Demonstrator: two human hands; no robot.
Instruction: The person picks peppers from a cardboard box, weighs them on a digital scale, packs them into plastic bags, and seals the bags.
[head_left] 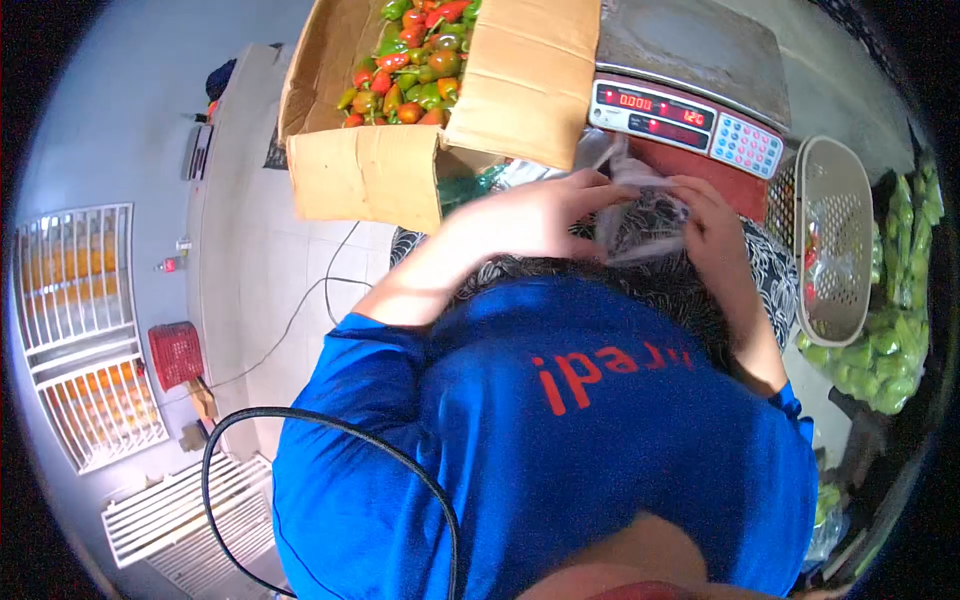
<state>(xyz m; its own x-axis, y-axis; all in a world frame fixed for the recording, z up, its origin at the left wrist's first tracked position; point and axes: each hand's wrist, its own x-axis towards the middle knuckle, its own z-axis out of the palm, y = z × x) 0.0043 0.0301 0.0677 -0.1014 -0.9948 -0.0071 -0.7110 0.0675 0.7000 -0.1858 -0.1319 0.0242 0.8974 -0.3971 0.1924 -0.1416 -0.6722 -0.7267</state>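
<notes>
Plastic bag (pixel 645 232), pale tiled floor (pixel 302 258)

2 hands (pixel 550 215), 1 scale (pixel 690 125), 1 ppr ctn (pixel 365 172)

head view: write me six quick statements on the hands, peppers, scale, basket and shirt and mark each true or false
1. A cardboard box holds peppers. True.
2. The peppers are all green. False: red and orange ones lie among the green.
3. The left hand and right hand are at a clear plastic bag. True.
4. A perforated basket stands right of the weighing scale in the picture. True.
5. The display of the scale is dark. False: red digits glow on the display.
6. The shirt is yellow. False: the shirt is blue with red lettering.
</notes>
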